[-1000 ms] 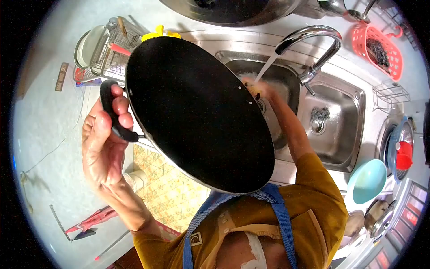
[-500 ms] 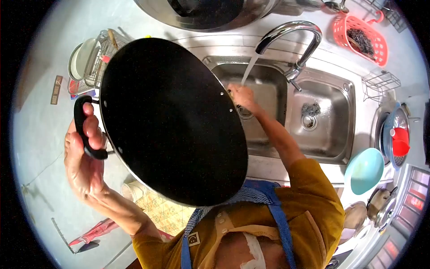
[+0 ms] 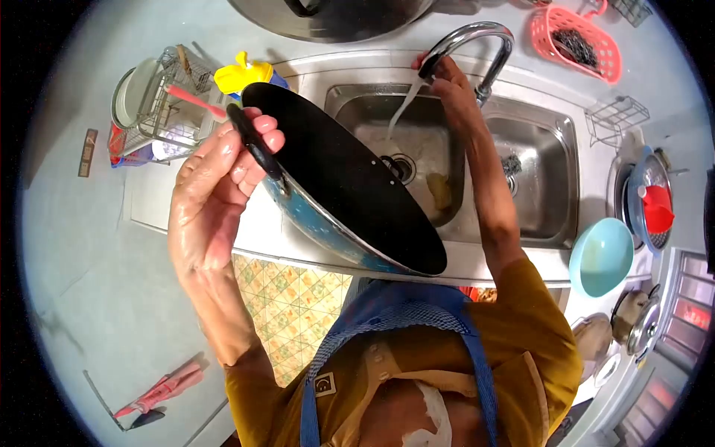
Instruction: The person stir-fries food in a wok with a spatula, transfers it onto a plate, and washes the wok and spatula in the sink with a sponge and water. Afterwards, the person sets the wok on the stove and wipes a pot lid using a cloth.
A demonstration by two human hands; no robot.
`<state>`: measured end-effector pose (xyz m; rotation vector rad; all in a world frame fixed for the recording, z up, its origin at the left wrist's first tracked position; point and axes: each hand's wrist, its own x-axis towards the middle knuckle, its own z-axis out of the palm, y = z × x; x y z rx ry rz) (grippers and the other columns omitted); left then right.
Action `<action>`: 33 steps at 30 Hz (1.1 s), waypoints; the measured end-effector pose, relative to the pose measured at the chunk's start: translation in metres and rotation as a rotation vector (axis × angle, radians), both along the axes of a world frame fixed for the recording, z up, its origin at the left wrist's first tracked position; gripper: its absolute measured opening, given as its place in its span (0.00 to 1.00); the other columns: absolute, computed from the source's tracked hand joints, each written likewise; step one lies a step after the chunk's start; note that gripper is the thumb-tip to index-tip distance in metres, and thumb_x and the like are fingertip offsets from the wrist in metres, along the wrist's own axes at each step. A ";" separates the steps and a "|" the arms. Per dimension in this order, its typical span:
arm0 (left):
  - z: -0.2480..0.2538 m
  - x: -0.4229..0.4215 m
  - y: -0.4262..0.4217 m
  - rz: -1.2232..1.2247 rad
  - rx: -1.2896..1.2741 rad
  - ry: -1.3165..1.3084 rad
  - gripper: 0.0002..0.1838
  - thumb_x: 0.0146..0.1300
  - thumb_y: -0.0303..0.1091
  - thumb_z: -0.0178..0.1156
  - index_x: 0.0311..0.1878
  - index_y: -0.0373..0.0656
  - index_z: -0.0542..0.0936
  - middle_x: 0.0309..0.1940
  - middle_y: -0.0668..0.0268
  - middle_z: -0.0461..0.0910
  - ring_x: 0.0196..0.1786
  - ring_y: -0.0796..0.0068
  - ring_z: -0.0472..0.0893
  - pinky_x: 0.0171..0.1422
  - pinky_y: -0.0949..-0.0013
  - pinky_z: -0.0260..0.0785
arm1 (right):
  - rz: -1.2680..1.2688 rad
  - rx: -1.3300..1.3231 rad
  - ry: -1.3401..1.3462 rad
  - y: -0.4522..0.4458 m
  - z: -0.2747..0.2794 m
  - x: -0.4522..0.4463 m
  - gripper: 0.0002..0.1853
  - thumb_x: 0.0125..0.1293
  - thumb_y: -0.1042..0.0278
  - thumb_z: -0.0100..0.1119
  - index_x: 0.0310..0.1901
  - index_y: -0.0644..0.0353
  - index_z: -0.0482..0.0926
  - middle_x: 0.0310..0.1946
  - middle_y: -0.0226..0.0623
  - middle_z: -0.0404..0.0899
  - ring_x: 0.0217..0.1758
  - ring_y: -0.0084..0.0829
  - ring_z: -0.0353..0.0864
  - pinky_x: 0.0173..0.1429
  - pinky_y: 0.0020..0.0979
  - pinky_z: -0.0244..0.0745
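Note:
My left hand [image 3: 212, 190] grips the black side handle [image 3: 253, 145] of a wok [image 3: 350, 175] with a black inside and a blue, worn outside. The wok is tilted, its far side over the left sink basin [image 3: 454, 160]. My right hand [image 3: 453, 82] is at the end of the chrome faucet [image 3: 503, 56], its fingers around the spout. Water [image 3: 406, 108] runs from it into the left basin. A yellowish-brown sponge-like piece [image 3: 439, 191] lies in that basin, near the drain [image 3: 402, 168].
Steel wool [image 3: 511, 165] lies in the right basin [image 3: 547, 212]. A dish rack [image 3: 175, 100] and a yellow-topped container [image 3: 244, 74] stand to the left. A pink basket [image 3: 544, 33] hangs behind the sink. A light-blue bowl [image 3: 602, 257] is at the right, a large pan [image 3: 328, 18] at the back.
The wok has tipped and moved right and its blue outside now shows. My right hand has risen from the left basin to the spout. The sponge-like piece in the basin is now visible.

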<state>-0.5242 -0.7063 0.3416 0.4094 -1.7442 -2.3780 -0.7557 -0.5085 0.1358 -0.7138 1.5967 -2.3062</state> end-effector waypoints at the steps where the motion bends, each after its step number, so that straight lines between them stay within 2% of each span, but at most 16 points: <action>1: 0.001 0.003 0.001 0.014 0.002 0.010 0.20 0.60 0.30 0.53 0.52 0.28 0.68 0.44 0.55 0.76 0.45 0.70 0.78 0.51 0.74 0.71 | 0.018 0.090 0.004 0.009 0.000 0.002 0.24 0.49 0.82 0.41 0.52 0.63 0.68 0.52 0.37 0.71 0.58 0.31 0.66 0.62 0.32 0.59; 5: 0.003 0.013 -0.002 -0.037 0.122 0.137 0.20 0.60 0.27 0.50 0.54 0.25 0.65 0.45 0.50 0.74 0.48 0.64 0.77 0.53 0.70 0.72 | 0.090 -0.095 -0.241 0.033 -0.033 0.024 0.19 0.53 0.80 0.44 0.48 0.60 0.71 0.45 0.35 0.75 0.54 0.29 0.69 0.60 0.32 0.60; 6: 0.005 0.015 -0.001 -0.059 0.162 0.147 0.21 0.60 0.27 0.50 0.55 0.24 0.64 0.46 0.49 0.74 0.48 0.63 0.77 0.55 0.69 0.71 | -0.010 -0.064 -0.368 0.022 -0.043 0.032 0.15 0.58 0.75 0.47 0.48 0.59 0.71 0.40 0.33 0.75 0.44 0.27 0.73 0.51 0.28 0.66; 7: 0.007 0.016 -0.001 -0.061 0.165 0.148 0.21 0.60 0.27 0.50 0.55 0.24 0.64 0.46 0.49 0.74 0.48 0.63 0.77 0.55 0.69 0.71 | 0.195 -0.108 -0.318 0.014 -0.089 0.019 0.12 0.61 0.69 0.50 0.46 0.58 0.73 0.33 0.30 0.75 0.32 0.23 0.72 0.37 0.23 0.67; 8: 0.008 0.016 0.001 -0.062 0.178 0.165 0.21 0.60 0.27 0.50 0.55 0.24 0.64 0.46 0.49 0.74 0.49 0.63 0.77 0.55 0.69 0.71 | 0.150 0.093 -0.456 0.004 -0.108 0.023 0.10 0.62 0.65 0.50 0.43 0.58 0.75 0.27 0.26 0.74 0.25 0.19 0.68 0.28 0.20 0.63; 10: 0.011 0.015 0.002 -0.087 0.191 0.196 0.21 0.60 0.26 0.50 0.55 0.24 0.63 0.47 0.49 0.73 0.49 0.64 0.77 0.56 0.69 0.70 | -0.036 0.462 0.328 -0.033 -0.156 0.030 0.15 0.62 0.54 0.50 0.40 0.55 0.77 0.22 0.30 0.74 0.26 0.25 0.72 0.31 0.30 0.68; 11: 0.011 0.016 0.002 -0.087 0.188 0.196 0.21 0.60 0.26 0.50 0.55 0.24 0.63 0.47 0.49 0.73 0.49 0.64 0.77 0.56 0.69 0.70 | -0.036 0.459 0.328 -0.033 -0.159 0.032 0.15 0.62 0.54 0.50 0.40 0.55 0.77 0.22 0.30 0.74 0.26 0.25 0.72 0.31 0.30 0.68; 13: 0.012 0.018 0.000 -0.028 0.164 0.176 0.22 0.60 0.27 0.51 0.55 0.24 0.63 0.47 0.49 0.74 0.49 0.65 0.77 0.55 0.69 0.70 | -0.131 1.045 0.040 -0.037 -0.162 0.034 0.15 0.64 0.55 0.44 0.41 0.54 0.76 0.23 0.31 0.75 0.29 0.29 0.75 0.34 0.34 0.70; 14: 0.011 0.019 -0.002 -0.024 0.162 0.178 0.22 0.60 0.27 0.51 0.55 0.24 0.63 0.47 0.49 0.74 0.49 0.65 0.77 0.55 0.69 0.70 | -0.072 1.165 0.223 -0.026 -0.179 0.030 0.18 0.64 0.53 0.42 0.43 0.55 0.76 0.26 0.34 0.77 0.31 0.33 0.76 0.37 0.35 0.71; 17: 0.008 0.018 -0.006 -0.042 0.177 0.173 0.21 0.60 0.27 0.51 0.55 0.24 0.63 0.47 0.49 0.74 0.49 0.64 0.77 0.53 0.70 0.71 | 0.291 0.873 -0.149 -0.001 -0.222 0.038 0.15 0.61 0.55 0.47 0.35 0.57 0.78 0.22 0.32 0.71 0.25 0.32 0.72 0.31 0.30 0.67; 19: 0.003 0.019 -0.017 0.001 0.220 0.150 0.21 0.61 0.27 0.50 0.54 0.25 0.64 0.46 0.49 0.74 0.47 0.64 0.78 0.52 0.70 0.72 | 0.242 0.654 -0.194 0.009 -0.247 0.052 0.14 0.61 0.55 0.48 0.36 0.56 0.78 0.21 0.30 0.70 0.22 0.30 0.69 0.27 0.28 0.65; 21: -0.005 0.026 -0.048 -0.022 0.351 0.163 0.18 0.62 0.29 0.50 0.52 0.26 0.66 0.46 0.49 0.74 0.45 0.63 0.78 0.51 0.68 0.73 | 0.183 0.425 -0.243 0.020 -0.247 0.053 0.14 0.60 0.54 0.49 0.36 0.55 0.78 0.20 0.28 0.69 0.18 0.27 0.66 0.23 0.27 0.62; 23: -0.013 0.040 -0.075 0.145 0.278 0.108 0.17 0.62 0.30 0.51 0.50 0.27 0.67 0.45 0.51 0.75 0.45 0.66 0.78 0.47 0.70 0.75 | 0.012 0.663 -0.782 0.036 -0.211 0.040 0.18 0.62 0.54 0.49 0.46 0.58 0.74 0.29 0.33 0.75 0.27 0.25 0.72 0.26 0.28 0.67; 28: -0.113 0.047 -0.168 0.046 0.273 -0.289 0.15 0.62 0.33 0.53 0.47 0.32 0.71 0.38 0.62 0.77 0.35 0.81 0.78 0.29 0.85 0.71 | -0.078 0.642 -0.647 0.117 -0.119 0.054 0.11 0.62 0.58 0.45 0.27 0.54 0.71 0.18 0.22 0.68 0.17 0.16 0.63 0.17 0.19 0.54; 31: -0.188 0.023 -0.183 -0.179 0.347 -0.456 0.14 0.63 0.34 0.52 0.46 0.33 0.72 0.32 0.66 0.77 0.27 0.86 0.74 0.19 0.88 0.60 | -0.353 0.902 -0.617 0.161 -0.052 0.101 0.13 0.63 0.58 0.44 0.29 0.57 0.73 0.14 0.22 0.66 0.14 0.16 0.64 0.16 0.19 0.54; 33: -0.258 -0.005 -0.189 -0.366 0.441 -0.494 0.14 0.63 0.33 0.50 0.46 0.31 0.71 0.33 0.62 0.77 0.26 0.83 0.73 0.22 0.83 0.63 | -0.411 0.993 -0.589 0.200 -0.015 0.132 0.13 0.64 0.58 0.43 0.33 0.56 0.75 0.15 0.23 0.67 0.17 0.17 0.69 0.17 0.20 0.59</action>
